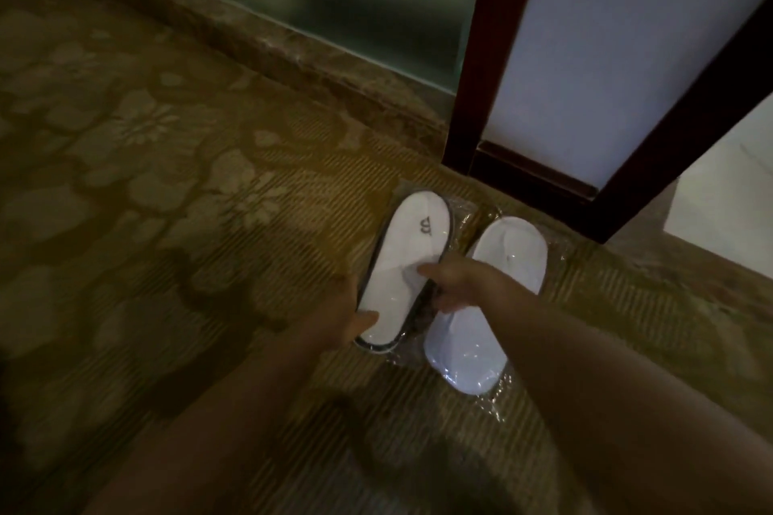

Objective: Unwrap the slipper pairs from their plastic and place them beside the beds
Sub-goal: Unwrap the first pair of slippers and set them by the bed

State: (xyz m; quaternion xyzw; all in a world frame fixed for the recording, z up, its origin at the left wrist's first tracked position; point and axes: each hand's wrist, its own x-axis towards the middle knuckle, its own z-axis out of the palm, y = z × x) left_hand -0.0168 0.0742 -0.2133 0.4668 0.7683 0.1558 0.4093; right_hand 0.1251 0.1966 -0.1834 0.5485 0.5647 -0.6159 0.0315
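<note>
Both the left hand [349,316] and right hand [464,284] grip one wrapped slipper pair [412,259]; another pair [489,330] lies at its 4 o'clock on the carpet [167,180].

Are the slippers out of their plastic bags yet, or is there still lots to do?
Nothing looks finished yet. Both hands, left hand and right hand, grip the left slipper pack, its plastic apparently still on. The second pack lies on the carpet in its clear plastic, untouched. Both still need unwrapping and putting by the beds; no bed is in view.
</note>
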